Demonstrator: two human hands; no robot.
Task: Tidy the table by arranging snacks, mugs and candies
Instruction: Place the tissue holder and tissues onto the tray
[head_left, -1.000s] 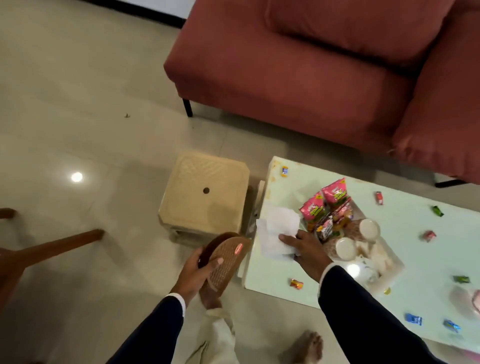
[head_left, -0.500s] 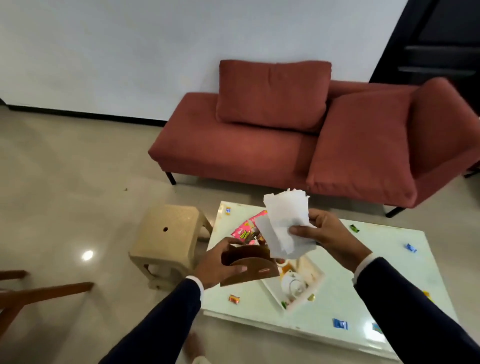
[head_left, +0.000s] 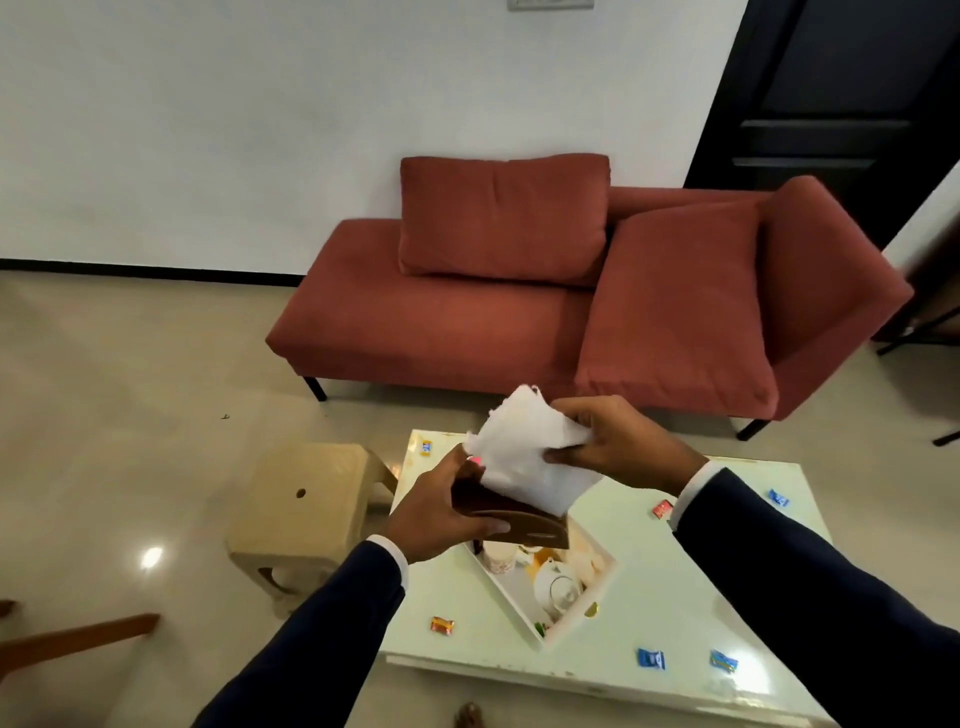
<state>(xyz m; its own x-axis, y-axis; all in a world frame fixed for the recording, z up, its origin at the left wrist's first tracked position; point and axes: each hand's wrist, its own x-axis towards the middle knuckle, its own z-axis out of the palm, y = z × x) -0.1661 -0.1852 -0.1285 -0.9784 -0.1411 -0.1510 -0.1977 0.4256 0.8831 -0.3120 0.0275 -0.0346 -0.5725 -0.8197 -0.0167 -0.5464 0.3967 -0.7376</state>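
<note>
Left hand (head_left: 441, 514) held above the near-left part of the white table (head_left: 649, 597), fingers curled under and thumb laid along the front face of a brown napkin holder (head_left: 514, 522); a firm grip. Right hand (head_left: 618, 441) just above and to the right, thumb below and fingers curled over a wad of white paper napkins (head_left: 524, 457), pinching them at their right edge. Lower ends of the napkins sit in the holder's slot; upper corners stand free and tilt left.

Below the holder, a white tray (head_left: 576, 618) lies at an angle on the table, holding a white teapot (head_left: 558, 590) and a patterned mug (head_left: 500, 558), the mug partly hidden by the holder. Other tray contents are too small to name.

Wrapped candies lie loose on the tabletop: orange candy (head_left: 441, 625) near the front-left edge, two blue candies (head_left: 651, 659) at the front, a red candy (head_left: 662, 508) beside the right sleeve, a blue candy (head_left: 778, 498) further right, one more candy (head_left: 426, 447) at the far-left corner.

Beige plastic stool (head_left: 306, 504) stands left of the table; red sofa (head_left: 519, 312) behind.
</note>
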